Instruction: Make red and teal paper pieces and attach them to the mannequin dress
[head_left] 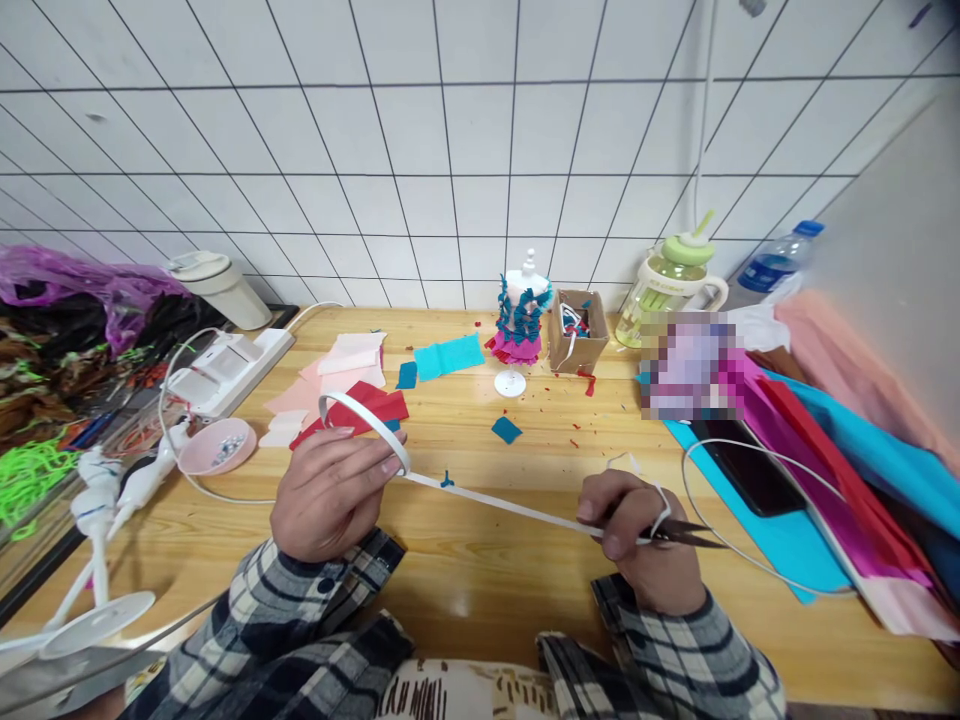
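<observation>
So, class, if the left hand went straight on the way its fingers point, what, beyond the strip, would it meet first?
Probably the blue paper scrap in front of the dress stand, though depth is unclear and the left hand might pass above.

No text can be read for certain: blurred lettering is seen on the jug [654, 296] and bottle label [768, 270] at right, dark print on pale cloth [457, 692] at bottom centre.
</observation>
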